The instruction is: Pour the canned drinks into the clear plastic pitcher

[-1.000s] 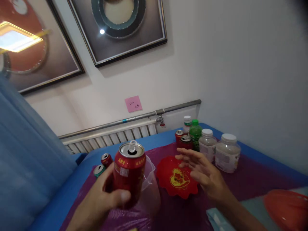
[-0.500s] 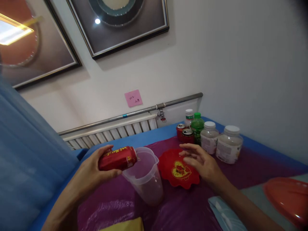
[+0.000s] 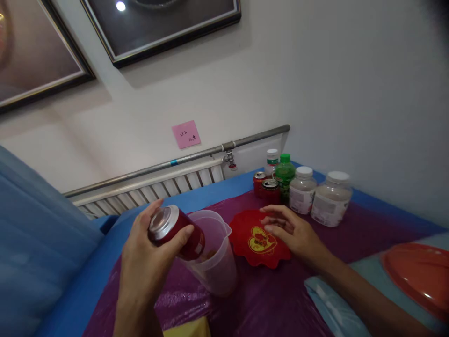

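Left hand point(image 3: 147, 262) grips a red can point(image 3: 177, 232), tipped mouth-down into the clear jug point(image 3: 213, 262). Right hand point(image 3: 291, 234), fingers loosely spread and holding nothing, rests over the red plate point(image 3: 252, 255)

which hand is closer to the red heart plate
Right. The right hand rests with its fingers over the near edge of the red heart plate. The left hand is off to the plate's left, holding a tipped red can over the clear pitcher.

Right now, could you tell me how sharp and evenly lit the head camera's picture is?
Head view: soft all over; the red can in the left hand and the right hand are slightly blurred. A ceiling-light glare spot sits on the framed picture; the plastic sheet shines; the top right corner is dark, and straight lines bow.
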